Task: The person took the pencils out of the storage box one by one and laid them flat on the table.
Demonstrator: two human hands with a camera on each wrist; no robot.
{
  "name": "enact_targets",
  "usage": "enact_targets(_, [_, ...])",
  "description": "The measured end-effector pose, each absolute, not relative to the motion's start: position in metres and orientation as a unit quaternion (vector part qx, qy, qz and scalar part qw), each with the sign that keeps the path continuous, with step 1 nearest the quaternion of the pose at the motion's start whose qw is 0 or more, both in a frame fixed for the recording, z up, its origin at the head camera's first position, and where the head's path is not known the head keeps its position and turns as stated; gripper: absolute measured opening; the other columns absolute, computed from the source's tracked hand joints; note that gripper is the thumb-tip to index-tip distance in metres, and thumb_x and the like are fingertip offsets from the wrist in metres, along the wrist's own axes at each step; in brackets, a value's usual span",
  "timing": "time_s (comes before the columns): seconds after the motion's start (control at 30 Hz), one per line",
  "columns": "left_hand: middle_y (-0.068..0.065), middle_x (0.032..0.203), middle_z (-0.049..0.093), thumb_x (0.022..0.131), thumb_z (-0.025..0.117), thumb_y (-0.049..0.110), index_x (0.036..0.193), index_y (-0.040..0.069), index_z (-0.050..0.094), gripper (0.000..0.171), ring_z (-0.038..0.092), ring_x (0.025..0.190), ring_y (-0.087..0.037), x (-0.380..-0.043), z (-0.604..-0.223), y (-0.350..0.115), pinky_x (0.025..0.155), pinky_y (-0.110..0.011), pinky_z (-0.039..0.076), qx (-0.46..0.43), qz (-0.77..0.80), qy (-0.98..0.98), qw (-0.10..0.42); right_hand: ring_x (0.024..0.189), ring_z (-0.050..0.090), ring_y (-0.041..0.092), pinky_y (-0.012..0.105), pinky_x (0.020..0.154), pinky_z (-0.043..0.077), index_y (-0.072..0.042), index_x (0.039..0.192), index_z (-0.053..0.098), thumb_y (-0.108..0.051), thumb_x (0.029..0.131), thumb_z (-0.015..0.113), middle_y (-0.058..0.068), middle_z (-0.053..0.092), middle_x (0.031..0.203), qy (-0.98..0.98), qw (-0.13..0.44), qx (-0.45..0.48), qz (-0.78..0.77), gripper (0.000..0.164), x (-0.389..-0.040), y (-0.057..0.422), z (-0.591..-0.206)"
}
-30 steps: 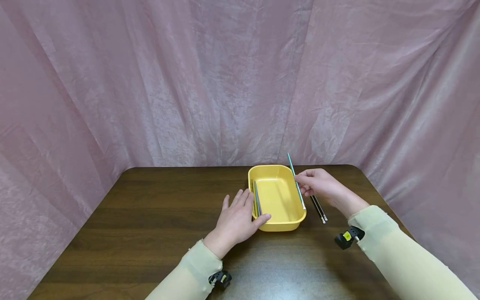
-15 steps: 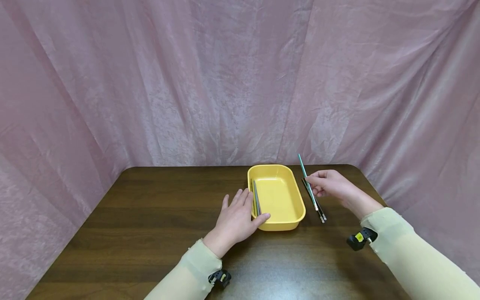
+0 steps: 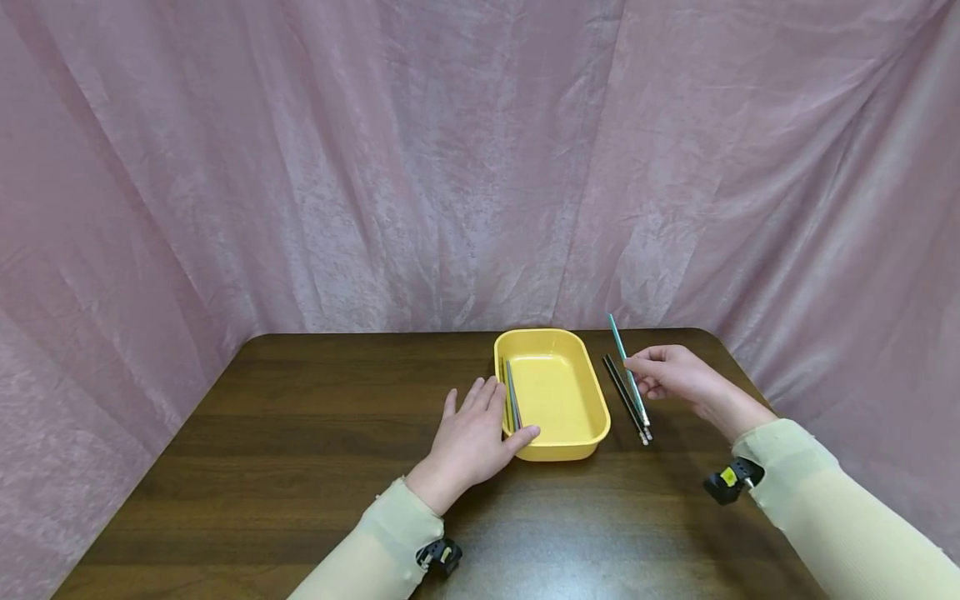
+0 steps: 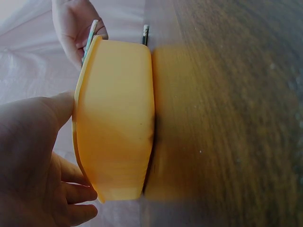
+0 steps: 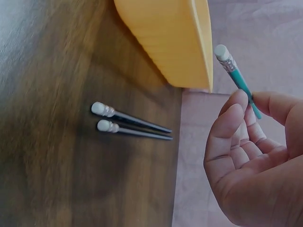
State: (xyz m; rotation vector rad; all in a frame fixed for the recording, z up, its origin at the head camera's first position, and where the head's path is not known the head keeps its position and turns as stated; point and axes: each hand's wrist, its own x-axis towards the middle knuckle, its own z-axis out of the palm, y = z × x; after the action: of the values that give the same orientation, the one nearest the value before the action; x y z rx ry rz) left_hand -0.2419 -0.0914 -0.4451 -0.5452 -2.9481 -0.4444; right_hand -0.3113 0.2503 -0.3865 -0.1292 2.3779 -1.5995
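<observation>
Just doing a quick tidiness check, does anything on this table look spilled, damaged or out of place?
Nothing looks spilled or damaged. Only the two black pencils seem mildly out of place: they lie on the table, right of the yellow tray, while other slender sticks lie inside it.

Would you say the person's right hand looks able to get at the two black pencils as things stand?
Probably yes: nothing lies on the black pencils and the right hand is close to them, though it holds a teal pencil.
</observation>
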Motion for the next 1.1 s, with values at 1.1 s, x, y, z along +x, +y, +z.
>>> enact_targets(1.1, [-0.017,0.175,0.038,0.107,0.05,0.076,0.17,0.002,0.04,0.098,0.031,0.164,-0.037,-0.24,-0.446,-0.092,0.127,-0.071,0.021,-0.175,-0.141,-0.973,0.051,0.069,0.062,0.005,0.02,0.063,0.053,0.002,0.107,0.068,-0.018,0.113,0.061,-0.003,0.065,0.079,0.835,0.157,0.001,-0.527,0.021,-0.324,0.279,-0.426])
